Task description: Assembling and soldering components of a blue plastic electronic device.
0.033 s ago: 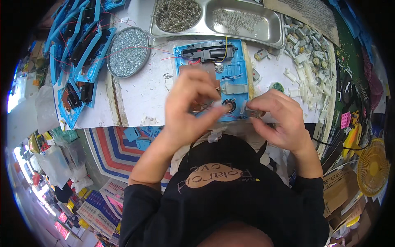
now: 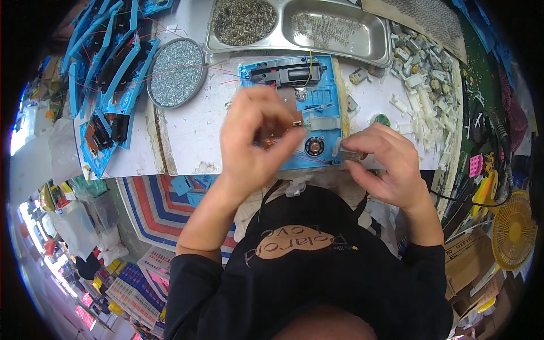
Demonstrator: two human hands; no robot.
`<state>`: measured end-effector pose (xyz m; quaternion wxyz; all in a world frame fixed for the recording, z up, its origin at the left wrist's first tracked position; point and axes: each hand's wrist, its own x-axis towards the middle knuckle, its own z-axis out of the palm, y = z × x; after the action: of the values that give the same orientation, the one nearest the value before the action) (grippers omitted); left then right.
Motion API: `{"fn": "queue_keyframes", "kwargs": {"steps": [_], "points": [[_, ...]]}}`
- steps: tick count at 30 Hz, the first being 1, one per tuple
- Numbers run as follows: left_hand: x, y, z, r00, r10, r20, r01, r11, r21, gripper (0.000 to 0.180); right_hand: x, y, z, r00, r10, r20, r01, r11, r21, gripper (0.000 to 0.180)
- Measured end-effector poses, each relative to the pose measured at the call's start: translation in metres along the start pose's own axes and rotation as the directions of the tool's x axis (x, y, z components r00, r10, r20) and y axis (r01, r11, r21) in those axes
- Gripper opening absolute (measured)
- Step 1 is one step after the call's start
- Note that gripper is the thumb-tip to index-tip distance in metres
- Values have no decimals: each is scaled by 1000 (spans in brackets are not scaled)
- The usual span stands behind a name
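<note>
A blue plastic housing lies on the table in front of me, fitted with a black module, a whitish plastic gearbox-like block and a small round speaker. My left hand hovers over its left side, fingers curled and smeared by motion. It partly hides a brown circuit board and copper-coloured parts. By the housing's lower right corner, my right hand pinches a small whitish and metallic part between thumb and fingers. Its exact kind does not show.
At the back stands a metal tray of small metal pieces; left of it, a round dish of screws. Wired blue housings pile up far left. Small motors and white plastic brackets cover the right side.
My left hand has shifted slightly left, uncovering more of the speaker. My right hand stays almost in place with the small part.
</note>
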<state>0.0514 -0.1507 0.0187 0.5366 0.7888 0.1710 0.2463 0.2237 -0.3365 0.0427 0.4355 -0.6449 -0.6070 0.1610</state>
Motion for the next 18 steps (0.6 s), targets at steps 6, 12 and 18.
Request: {"fn": "queue_keyframes", "kwargs": {"steps": [6, 12, 18], "points": [[45, 4, 8, 955, 258, 145, -294, 764, 574, 36, -10, 4, -21, 988, 60, -140, -66, 997, -39, 34], [44, -3, 8, 923, 344, 173, -380, 740, 555, 22, -24, 12, -26, 958, 189, -215, -199, 980, -25, 29], [17, 5, 21, 984, -107, -142, 124, 985, 123, 9, -3, 29, -22, 941, 269, -205, -236, 956, 174, 35]]}}
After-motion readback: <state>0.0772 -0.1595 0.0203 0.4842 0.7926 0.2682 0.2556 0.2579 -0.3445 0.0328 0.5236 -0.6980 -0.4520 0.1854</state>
